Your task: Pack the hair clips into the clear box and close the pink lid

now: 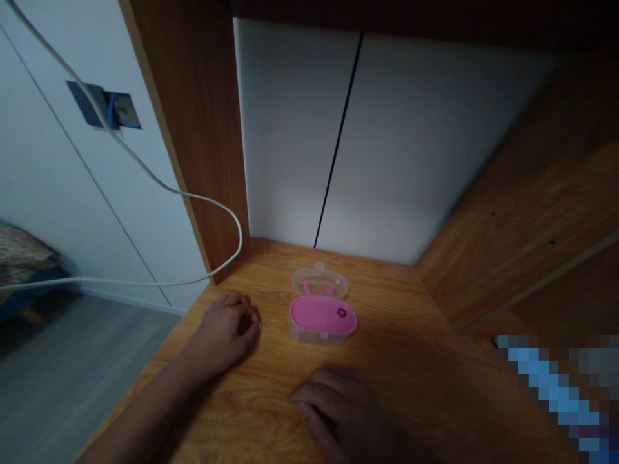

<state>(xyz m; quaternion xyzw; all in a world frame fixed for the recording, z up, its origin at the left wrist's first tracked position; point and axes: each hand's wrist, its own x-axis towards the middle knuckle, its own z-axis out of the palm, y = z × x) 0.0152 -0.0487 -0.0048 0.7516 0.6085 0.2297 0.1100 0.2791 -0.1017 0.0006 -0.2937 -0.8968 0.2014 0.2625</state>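
Right hand (338, 412) loosely curled on wooden tabletop (396, 380), holding nothing; left hand (227, 333) curled, fingertips on tiny glinting bit (260, 325), grip unclear; clear ring (271, 323) just beside; open clear plastic case (322, 306) with pink insert further right.

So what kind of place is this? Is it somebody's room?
Yes, it's probably a bedroom in a home. There's a wooden desk, what looks like a bed with a patterned cover in the corner, and a wall socket.
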